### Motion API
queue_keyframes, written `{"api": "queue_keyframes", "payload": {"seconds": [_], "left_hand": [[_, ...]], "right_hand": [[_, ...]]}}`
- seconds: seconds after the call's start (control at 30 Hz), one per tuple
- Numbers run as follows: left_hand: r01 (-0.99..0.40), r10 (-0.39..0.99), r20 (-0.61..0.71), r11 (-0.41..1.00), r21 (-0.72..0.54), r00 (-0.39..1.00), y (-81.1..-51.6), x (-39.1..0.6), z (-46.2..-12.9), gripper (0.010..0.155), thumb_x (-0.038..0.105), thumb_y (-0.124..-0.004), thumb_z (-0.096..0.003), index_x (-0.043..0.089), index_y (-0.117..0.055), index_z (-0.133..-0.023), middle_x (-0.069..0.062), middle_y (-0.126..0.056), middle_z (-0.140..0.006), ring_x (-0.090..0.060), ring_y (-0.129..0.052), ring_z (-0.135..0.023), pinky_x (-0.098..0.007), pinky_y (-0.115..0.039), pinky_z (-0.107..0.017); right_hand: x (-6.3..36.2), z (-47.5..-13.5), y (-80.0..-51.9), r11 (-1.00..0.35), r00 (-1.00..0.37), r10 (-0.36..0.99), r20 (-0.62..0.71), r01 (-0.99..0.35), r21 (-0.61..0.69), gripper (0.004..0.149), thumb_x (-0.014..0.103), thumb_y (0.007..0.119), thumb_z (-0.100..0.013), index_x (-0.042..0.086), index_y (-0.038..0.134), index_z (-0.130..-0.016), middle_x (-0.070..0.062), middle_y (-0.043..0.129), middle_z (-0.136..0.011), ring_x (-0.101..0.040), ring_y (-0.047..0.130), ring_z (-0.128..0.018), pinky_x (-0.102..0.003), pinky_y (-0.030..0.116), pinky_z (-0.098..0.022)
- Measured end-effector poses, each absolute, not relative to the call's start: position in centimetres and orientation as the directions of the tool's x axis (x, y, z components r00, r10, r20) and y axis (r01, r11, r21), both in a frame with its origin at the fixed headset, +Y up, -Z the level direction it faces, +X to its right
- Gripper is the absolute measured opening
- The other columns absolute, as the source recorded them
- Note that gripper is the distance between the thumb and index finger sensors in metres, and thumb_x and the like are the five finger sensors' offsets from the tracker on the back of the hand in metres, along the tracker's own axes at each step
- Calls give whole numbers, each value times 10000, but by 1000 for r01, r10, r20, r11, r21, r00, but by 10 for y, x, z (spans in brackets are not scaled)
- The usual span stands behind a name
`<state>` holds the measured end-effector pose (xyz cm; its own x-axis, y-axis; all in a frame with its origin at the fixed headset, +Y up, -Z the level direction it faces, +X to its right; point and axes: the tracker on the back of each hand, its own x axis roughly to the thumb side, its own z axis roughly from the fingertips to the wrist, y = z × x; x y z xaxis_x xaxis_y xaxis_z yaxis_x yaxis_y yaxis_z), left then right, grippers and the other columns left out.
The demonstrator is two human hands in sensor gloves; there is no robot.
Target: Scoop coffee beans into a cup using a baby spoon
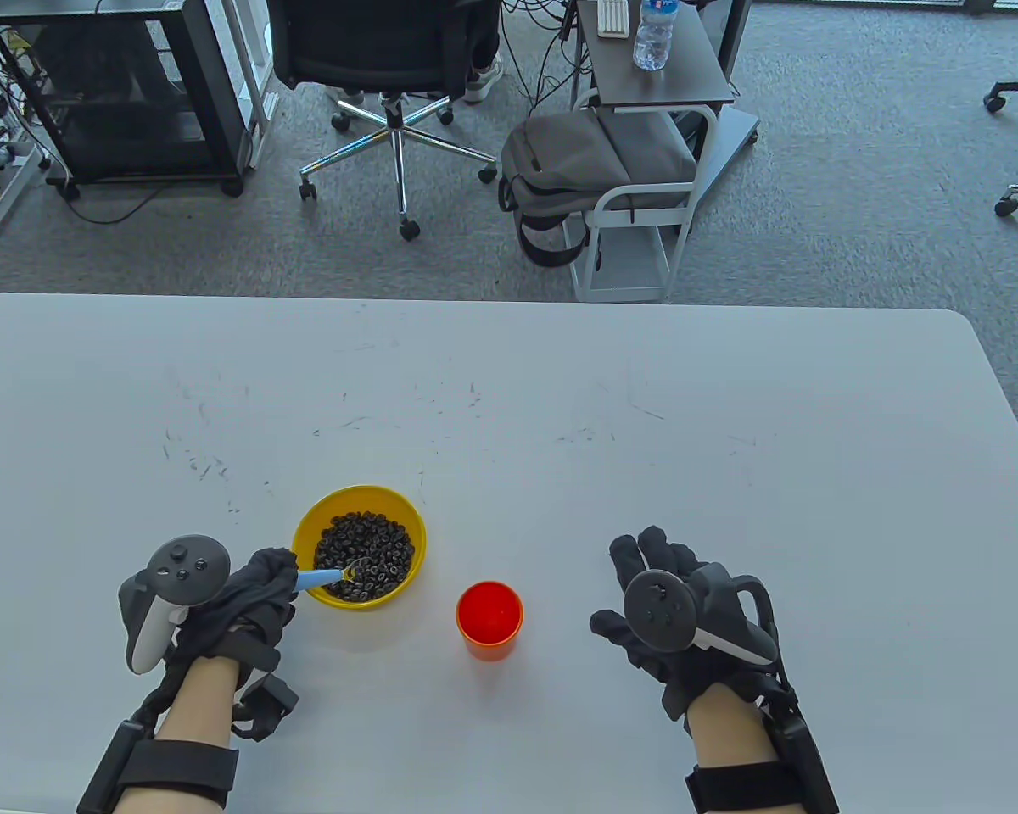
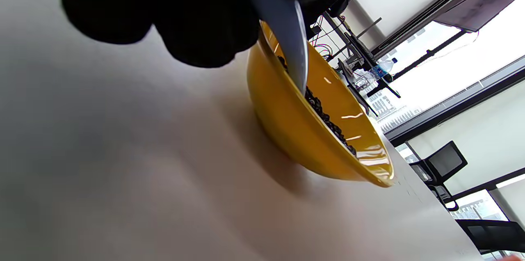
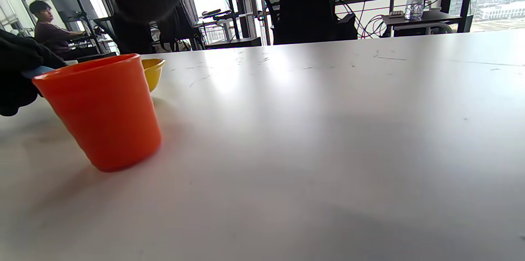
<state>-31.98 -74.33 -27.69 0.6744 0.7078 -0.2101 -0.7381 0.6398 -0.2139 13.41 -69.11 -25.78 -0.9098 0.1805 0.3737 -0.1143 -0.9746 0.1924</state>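
On the white, scuffed counter (image 1: 560, 407) stands a round yellow plastic bowl (image 1: 359, 547) filled with dark roasted coffee beans (image 1: 365, 549), and just beside it, toward the person's right and a little nearer the near edge, stands a small upright orange plastic cup (image 1: 489, 620), apart from the bowl. The left hand (image 1: 237, 602), in a black sensor glove, sits just outside the bowl's left rim and holds the light blue handle of a small baby spoon (image 1: 335, 577); its fingers (image 1: 273, 570) are curled together around the handle end. The spoon reaches over the rim so that its pale scoop end lies among the beans on the near side of the bowl. In the left wrist view the spoon's handle slants down from the gloved fingers (image 2: 197, 10) into the bowl (image 2: 295, 129). The right hand (image 1: 670, 610), also gloved, lies palm down on the counter to the right of the cup, not touching it, holding nothing, its fingers (image 1: 645, 555) stretched forward and slightly spread. In the right wrist view the cup (image 3: 102, 111) stands in front of the bowl's rim (image 3: 154, 70).
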Motion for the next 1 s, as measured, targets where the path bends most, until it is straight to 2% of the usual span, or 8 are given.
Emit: {"api": "queue_keyframes", "payload": {"seconds": [0.23,0.57,1.0], "left_hand": [[-854,794,-315,494,-162,519,-754,-327,-276,471,204,-591,-622,9,-600,-1051,-287,-738,-925,-373,-929,-645,-566,-800,-505],[-927,836,-403,358,-113,372,-761,-333,-275,463,180,-567,-620,-12,-589,-1041,-289,-731,-924,-364,-928,-646,-563,-808,-507],[-950,884,-352,302,-74,308,-750,-332,-272,461,182,-556,-622,-11,-584,-1040,-283,-730,-922,-353,-928,-640,-553,-811,-504]], "right_hand": [[134,-258,-691,-975,-908,176,380,-109,192,835,550,689,-541,17,358,-1093,-391,320,-1083,-665,429,-906,-754,492,-597],[133,-257,-691,-976,-908,173,382,-106,190,837,550,689,-541,17,353,-1093,-390,303,-1084,-666,405,-908,-758,474,-600],[134,-257,-691,-974,-906,184,380,-117,192,840,550,689,-541,17,349,-1093,-391,300,-1083,-667,405,-906,-759,469,-601]]}}
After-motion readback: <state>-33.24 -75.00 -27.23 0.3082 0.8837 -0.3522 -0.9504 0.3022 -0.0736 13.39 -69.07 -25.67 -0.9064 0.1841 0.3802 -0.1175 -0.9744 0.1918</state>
